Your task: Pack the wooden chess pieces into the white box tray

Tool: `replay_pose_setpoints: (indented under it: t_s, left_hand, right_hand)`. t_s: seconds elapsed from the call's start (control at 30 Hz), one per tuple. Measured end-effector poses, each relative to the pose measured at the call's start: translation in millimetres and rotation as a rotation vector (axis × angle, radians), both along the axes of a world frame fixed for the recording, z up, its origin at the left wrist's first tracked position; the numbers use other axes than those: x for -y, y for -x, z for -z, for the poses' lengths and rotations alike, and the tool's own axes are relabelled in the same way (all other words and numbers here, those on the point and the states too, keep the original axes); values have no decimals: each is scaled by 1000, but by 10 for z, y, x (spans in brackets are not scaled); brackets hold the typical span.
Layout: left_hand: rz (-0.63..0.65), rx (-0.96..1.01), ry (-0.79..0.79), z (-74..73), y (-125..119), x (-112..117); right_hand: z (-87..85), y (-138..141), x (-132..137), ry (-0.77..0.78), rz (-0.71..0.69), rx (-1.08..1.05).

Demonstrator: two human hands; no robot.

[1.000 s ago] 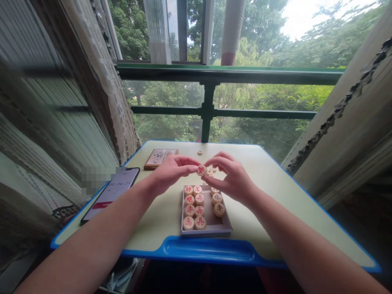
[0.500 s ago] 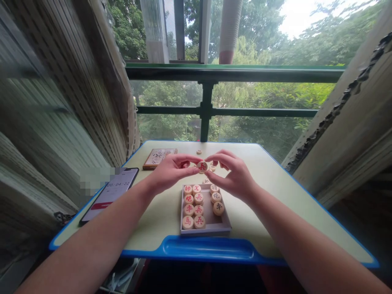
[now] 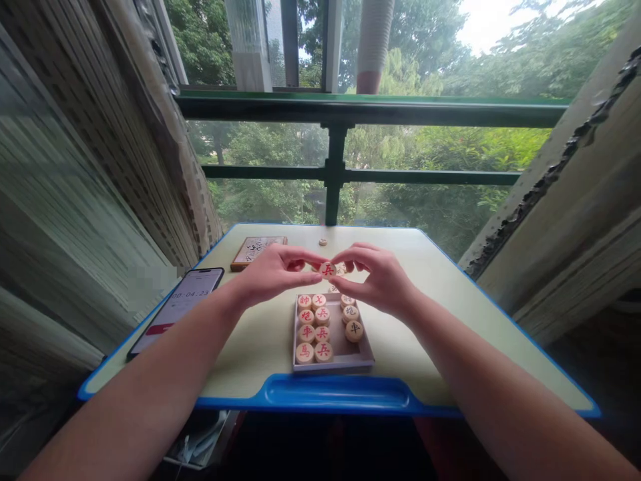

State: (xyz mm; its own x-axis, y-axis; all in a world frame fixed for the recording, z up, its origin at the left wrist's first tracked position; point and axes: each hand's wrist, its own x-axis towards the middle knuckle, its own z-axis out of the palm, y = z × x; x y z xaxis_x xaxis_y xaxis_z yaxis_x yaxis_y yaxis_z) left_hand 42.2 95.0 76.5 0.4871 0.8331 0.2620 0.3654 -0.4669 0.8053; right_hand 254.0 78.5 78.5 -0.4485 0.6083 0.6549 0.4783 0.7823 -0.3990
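Currently, a red-marked disc (image 3: 328, 270) is held up just beyond the far edge of the tray (image 3: 346, 349), its marked side turned to the camera. Its rim is pinched by thumb and fingers of the left hand (image 3: 273, 270) and of the right hand (image 3: 375, 275). Step in hand judged to be handling of one single disc between two hands. In the tray, red-marked discs (image 3: 322, 333) are set in two columns at left, black-marked discs (image 3: 354, 331) in one column at right; bare floor is left between. Loose discs are partly hidden behind the fingers. For the next move, a clean release by one hand seems called for, pinch kept by the other, neighbours not knocked.
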Motion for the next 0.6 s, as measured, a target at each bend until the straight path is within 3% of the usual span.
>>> replay_pose_setpoints:
  t_s: [0.13, 0.3, 0.6]
  left_hand:
    - [65, -175, -64, -65, 38, 7]
    - [223, -369, -163, -58, 17, 39]
    - [318, -488, -188, 86, -77, 30]
  right_hand:
    - [-86, -43, 53, 133, 11, 85]
    - [-88, 0, 219, 315, -57, 370]
    - [81, 72, 248, 278, -106, 512]
